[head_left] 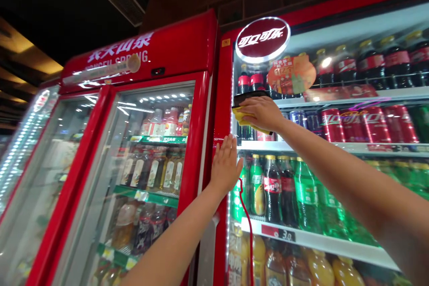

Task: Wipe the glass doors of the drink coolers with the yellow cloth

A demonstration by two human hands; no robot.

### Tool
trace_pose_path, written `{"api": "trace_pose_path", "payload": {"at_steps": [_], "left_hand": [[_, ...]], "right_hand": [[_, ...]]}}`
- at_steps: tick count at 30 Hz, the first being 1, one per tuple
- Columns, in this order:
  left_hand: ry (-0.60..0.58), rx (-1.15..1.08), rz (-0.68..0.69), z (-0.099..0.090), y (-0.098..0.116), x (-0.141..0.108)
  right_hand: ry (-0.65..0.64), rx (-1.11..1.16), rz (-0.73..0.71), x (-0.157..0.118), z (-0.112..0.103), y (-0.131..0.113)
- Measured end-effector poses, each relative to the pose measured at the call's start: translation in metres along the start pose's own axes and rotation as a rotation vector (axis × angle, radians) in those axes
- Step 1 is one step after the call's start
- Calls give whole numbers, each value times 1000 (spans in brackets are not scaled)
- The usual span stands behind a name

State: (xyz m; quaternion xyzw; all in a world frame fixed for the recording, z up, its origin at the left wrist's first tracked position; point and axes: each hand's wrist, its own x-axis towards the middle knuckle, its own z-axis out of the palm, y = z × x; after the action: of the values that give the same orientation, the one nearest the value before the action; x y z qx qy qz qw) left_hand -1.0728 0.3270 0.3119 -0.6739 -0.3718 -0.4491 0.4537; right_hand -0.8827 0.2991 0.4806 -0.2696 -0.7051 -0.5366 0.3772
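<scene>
My right hand (264, 111) grips a folded yellow and black cloth (247, 97) against the glass door of the red drinks fridge (224, 98). The cloth is at the height of the can shelf, near the door's left side. My left hand (226, 165) lies flat on the left edge of the same door, lower down, with its fingers stretched upward and nothing in it. Just above the cloth is an orange sticker (291, 73) on the glass. A lit round sign (263, 39) sits higher up.
A second red fridge (181, 49) with glass doors stands to the left. Behind the right-hand glass are cola bottles (370, 62), red cans (373, 125) and green bottles (306, 187). A ceiling vent (126, 6) is overhead.
</scene>
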Motion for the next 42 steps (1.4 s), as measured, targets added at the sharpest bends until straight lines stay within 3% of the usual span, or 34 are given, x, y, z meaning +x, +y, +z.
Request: {"api": "trace_pose_path", "payload": {"at_steps": [4, 8, 11, 13, 15, 18, 20, 22, 24, 26, 30, 32, 34, 37, 39, 42], "left_hand": [[-11, 1, -18, -3, 6, -8], [-8, -2, -9, -6, 7, -19], [2, 6, -9, -6, 5, -22], [6, 9, 0, -6, 5, -20], [13, 13, 3, -6, 7, -14], [33, 25, -6, -6, 14, -2], [46, 29, -10, -5, 21, 3], [66, 26, -11, -3, 28, 7], [86, 13, -3, 0, 35, 12], [94, -6, 25, 2, 40, 20], [94, -38, 63, 4, 45, 45], [87, -48, 64, 3, 46, 58], [78, -58, 63, 2, 48, 67], [89, -75, 63, 4, 52, 75], [107, -84, 78, 6, 56, 80], [124, -100, 102, 7, 63, 92]], "right_hand": [[119, -23, 240, 20, 7, -17], [82, -27, 140, -7, 14, -45], [37, -46, 43, -44, 5, -33], [51, -75, 87, -53, -4, -17], [110, -105, 223, -45, -8, -6], [161, -121, 360, -25, -3, -13], [102, -109, 273, -26, 0, -25], [24, -98, 135, -44, -2, -29], [-7, -113, 77, -70, -12, -18], [12, -154, 117, -87, -26, 5], [146, -242, 357, -73, -38, 46], [181, -254, 411, -62, -35, 48], [157, -239, 347, -66, -30, 40], [80, -209, 159, -101, -33, 30], [65, -215, 111, -126, -43, 37], [108, -270, 237, -133, -58, 62]]}}
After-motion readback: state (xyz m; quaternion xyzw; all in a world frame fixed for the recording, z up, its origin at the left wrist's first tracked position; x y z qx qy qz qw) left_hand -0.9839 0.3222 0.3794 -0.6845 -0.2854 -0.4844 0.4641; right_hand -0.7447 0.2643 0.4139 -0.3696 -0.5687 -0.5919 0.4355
